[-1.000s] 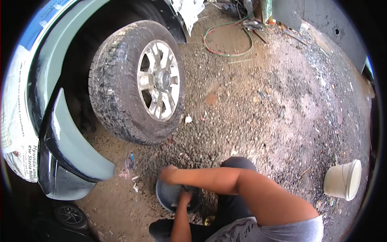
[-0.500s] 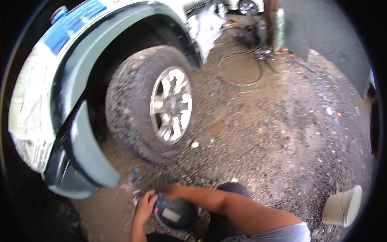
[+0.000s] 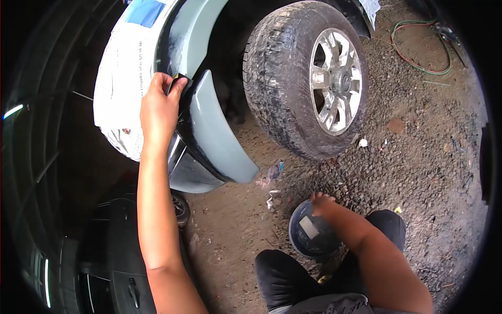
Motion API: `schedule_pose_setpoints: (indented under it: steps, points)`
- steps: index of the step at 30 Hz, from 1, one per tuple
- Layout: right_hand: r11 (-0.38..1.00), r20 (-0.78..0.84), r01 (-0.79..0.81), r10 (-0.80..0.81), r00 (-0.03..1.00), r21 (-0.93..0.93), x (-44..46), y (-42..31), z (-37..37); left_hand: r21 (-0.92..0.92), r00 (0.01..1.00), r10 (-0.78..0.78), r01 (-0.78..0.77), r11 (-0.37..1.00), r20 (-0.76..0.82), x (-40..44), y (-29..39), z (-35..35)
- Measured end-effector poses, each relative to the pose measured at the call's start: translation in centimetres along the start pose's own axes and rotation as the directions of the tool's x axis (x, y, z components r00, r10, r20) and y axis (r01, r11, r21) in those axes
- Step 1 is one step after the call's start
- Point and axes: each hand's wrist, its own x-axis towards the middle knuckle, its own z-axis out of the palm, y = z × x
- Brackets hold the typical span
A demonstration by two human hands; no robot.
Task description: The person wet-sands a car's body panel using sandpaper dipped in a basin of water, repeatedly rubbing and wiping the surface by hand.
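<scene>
My left hand (image 3: 161,107) is closed on a small black piece of sandpaper (image 3: 179,82), pinched between thumb and fingers. It is at the edge of the grey-green wheel-arch trim (image 3: 183,39), just above the separate lower trim piece (image 3: 212,128). Low in the view, my right hand (image 3: 323,203) is at the far rim of a dark round bucket (image 3: 294,238). Motion blur smears its fingers, so their grip cannot be made out. A pale rectangular patch (image 3: 308,227) shows inside the bucket.
A large tyre (image 3: 277,83) with a silver wheel stands right of the trim. Printed paper (image 3: 123,78) and blue tape cover the white bodywork. A red-and-green hose (image 3: 400,49) loops on the gravel. A dark car (image 3: 112,256) stands at lower left.
My left hand has risen from beside the bucket to the wheel-arch trim. My right hand is still at the bucket. The view has swung left and down.
</scene>
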Motion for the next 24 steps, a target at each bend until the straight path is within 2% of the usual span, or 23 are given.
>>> schedule_pose_setpoints:
  steps: [1,4,7,13,17,18,21,24]
  points:
    - [1.000,0.005,-0.017,0.017,1.000,-0.011,0.3,-0.2,-0.1,0.038,0.997,0.076,-0.076,0.996,-0.002,0.7,-0.3,0.1]
    - [0.998,0.027,-0.045,0.046,0.999,-0.034,0.8,-0.5,0.0,0.062,0.988,0.149,-0.146,0.987,-0.044,1.4,-0.6,0.2]
    - [1.000,0.044,-0.030,0.030,0.999,-0.010,0.3,-0.6,-0.6,0.185,0.990,0.134,-0.124,0.975,-0.043,1.7,0.8,-0.2]
    - [0.999,0.055,-0.035,0.037,0.998,-0.041,1.0,-0.7,-0.4,0.287,0.948,0.299,-0.258,0.923,-0.108,6.4,3.5,1.7]
    - [0.996,0.011,-0.027,0.028,1.000,-0.080,1.6,-0.2,0.2,0.179,0.962,0.272,-0.268,0.947,0.000,2.1,0.0,0.7]
    - [0.997,0.008,-0.021,0.022,1.000,-0.069,1.7,-0.2,0.1,0.167,0.954,0.300,-0.294,0.941,-0.017,1.3,-0.1,0.7]
    - [0.999,0.039,-0.022,0.023,0.999,-0.035,2.0,-0.1,0.0,0.116,0.965,0.248,-0.256,0.960,0.081,2.5,0.1,0.1]
    - [0.996,-0.028,-0.039,0.037,0.999,-0.083,1.9,-0.6,0.3,0.163,0.964,0.224,-0.246,0.956,0.142,3.5,1.7,-0.7]
